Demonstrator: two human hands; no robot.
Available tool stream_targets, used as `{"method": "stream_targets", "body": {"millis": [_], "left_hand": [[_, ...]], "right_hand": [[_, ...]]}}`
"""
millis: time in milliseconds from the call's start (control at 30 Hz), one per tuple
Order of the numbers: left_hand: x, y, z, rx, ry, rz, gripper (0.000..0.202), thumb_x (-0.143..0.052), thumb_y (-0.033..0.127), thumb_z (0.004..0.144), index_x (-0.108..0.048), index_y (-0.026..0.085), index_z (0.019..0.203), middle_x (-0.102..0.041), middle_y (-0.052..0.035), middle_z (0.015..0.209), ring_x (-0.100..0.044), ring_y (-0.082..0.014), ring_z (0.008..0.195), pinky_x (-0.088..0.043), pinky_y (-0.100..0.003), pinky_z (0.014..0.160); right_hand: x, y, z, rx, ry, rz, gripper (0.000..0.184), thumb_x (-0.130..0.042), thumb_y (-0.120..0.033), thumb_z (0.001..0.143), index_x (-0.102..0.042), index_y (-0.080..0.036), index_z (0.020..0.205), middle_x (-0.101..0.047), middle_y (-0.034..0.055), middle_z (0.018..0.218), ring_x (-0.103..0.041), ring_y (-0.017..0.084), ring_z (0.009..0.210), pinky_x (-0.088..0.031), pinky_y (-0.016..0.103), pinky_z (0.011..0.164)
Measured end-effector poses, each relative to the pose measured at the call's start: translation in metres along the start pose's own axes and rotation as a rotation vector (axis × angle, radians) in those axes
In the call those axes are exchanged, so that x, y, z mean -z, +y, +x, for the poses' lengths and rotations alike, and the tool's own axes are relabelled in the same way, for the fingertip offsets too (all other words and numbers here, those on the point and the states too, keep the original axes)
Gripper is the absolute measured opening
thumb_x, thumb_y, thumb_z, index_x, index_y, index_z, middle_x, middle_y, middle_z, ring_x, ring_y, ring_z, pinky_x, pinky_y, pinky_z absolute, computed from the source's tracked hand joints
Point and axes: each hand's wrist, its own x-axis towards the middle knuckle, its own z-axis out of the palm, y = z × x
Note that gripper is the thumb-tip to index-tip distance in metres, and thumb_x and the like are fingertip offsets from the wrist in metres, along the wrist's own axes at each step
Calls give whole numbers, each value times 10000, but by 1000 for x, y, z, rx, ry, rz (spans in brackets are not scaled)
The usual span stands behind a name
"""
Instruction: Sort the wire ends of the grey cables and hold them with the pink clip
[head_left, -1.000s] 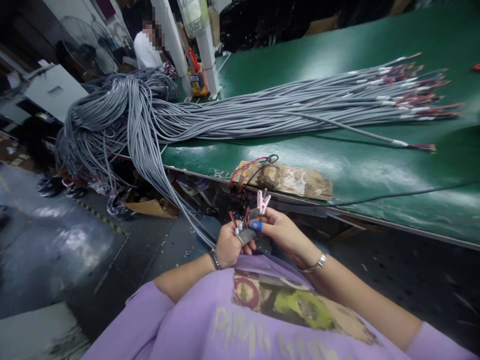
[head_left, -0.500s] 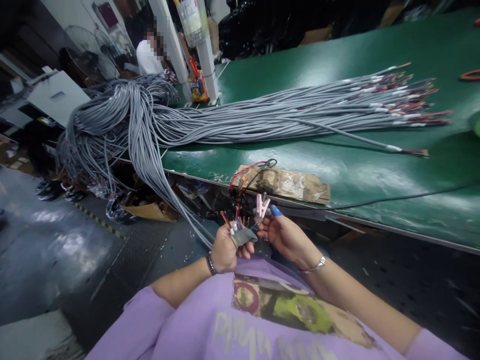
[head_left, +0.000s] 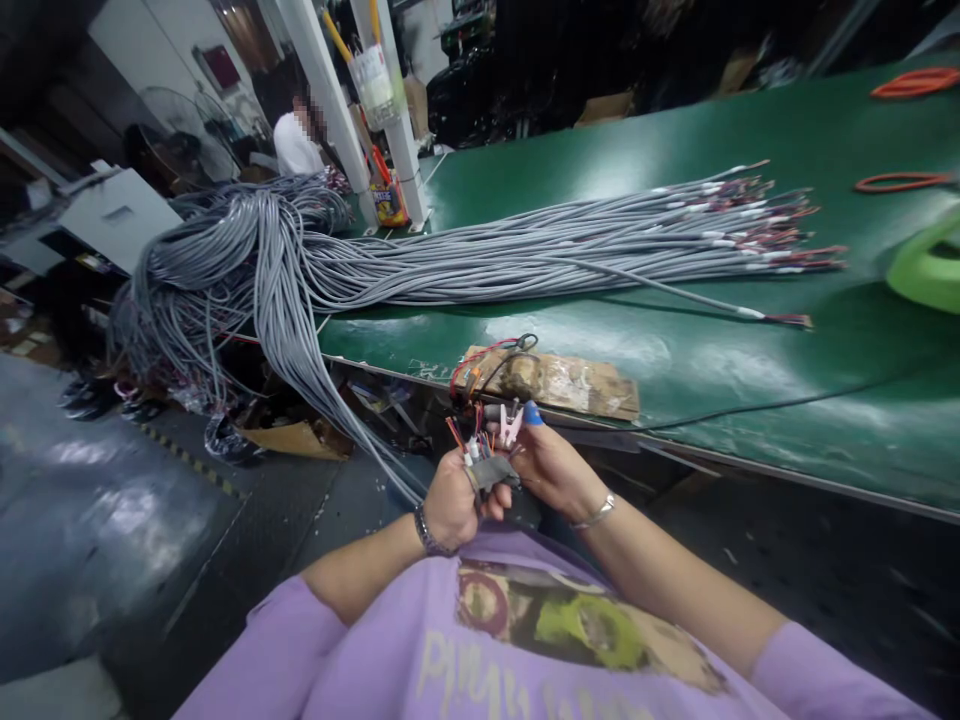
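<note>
My left hand (head_left: 452,500) is closed around the ends of several grey cables, which run up to the bench. Stripped coloured wires (head_left: 456,432) with white sleeves stick out above its fingers, and a dark grey wrap (head_left: 495,470) lies across them. Close beside it is my right hand (head_left: 559,470), its thumb capped in blue and its fingers curled in at the wire ends. What those fingers pinch is too small to make out. A pink clip (head_left: 511,428) stands right by the blue thumb tip; whether the hand touches it I cannot tell.
A long bundle of grey cables (head_left: 450,265) lies along the green bench (head_left: 675,350) and droops over its left end. Near the front edge sits a cardboard-covered strip (head_left: 577,385) with red and black leads. A green object (head_left: 930,265) and orange cable loops (head_left: 915,83) are at right.
My right hand has come left, closer to the wire ends by my left hand. The left hand keeps its hold. The view has turned slightly right, bringing more of the green object in.
</note>
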Motion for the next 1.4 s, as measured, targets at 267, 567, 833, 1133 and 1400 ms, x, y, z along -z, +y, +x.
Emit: {"method": "stream_targets", "body": {"millis": [267, 567, 833, 1133, 1400], "left_hand": [[3, -6, 2, 36, 30, 67, 489, -786, 505, 499, -593, 147, 770, -543, 26, 403, -419, -80, 298, -263, -177, 321], [5, -6, -7, -25, 35, 82, 515, -814, 574, 473, -558, 160, 643, -562, 14, 401, -426, -75, 272, -251, -177, 295], [6, -10, -8, -201, 111, 115, 539, -798, 634, 504, -566, 165, 634, -606, 1, 442, -459, -77, 294, -279, -174, 306], [1, -11, 0, -199, 162, 133, 499, -784, 598, 530, -564, 168, 660, -586, 22, 446, -446, -75, 294, -275, -187, 309], [1, -13, 0, -136, 143, 160, 480, -792, 565, 532, -540, 175, 652, -578, 30, 437, -444, -69, 292, -245, -183, 313]], "right_hand": [[4, 4, 8, -39, 7, 155, 388, -841, -522, 628, -707, -186, 767, -690, 6, 635, -582, 138, 537, -493, 260, 536], [6, 4, -1, -18, -60, 76, 490, -619, -711, 752, -700, -230, 791, -684, 14, 716, -585, 140, 590, -485, 271, 576], [3, -2, -4, -36, 16, 60, 287, -792, -477, 703, -734, -219, 817, -725, 17, 785, -607, 137, 668, -483, 258, 622], [6, -1, 0, -23, 42, 82, 433, -876, -553, 523, -715, -213, 737, -687, -16, 699, -569, 121, 611, -476, 237, 579], [5, -1, -1, 32, 0, 37, 415, -843, -573, 584, -730, -231, 789, -685, -2, 706, -569, 142, 615, -490, 270, 590]]}}
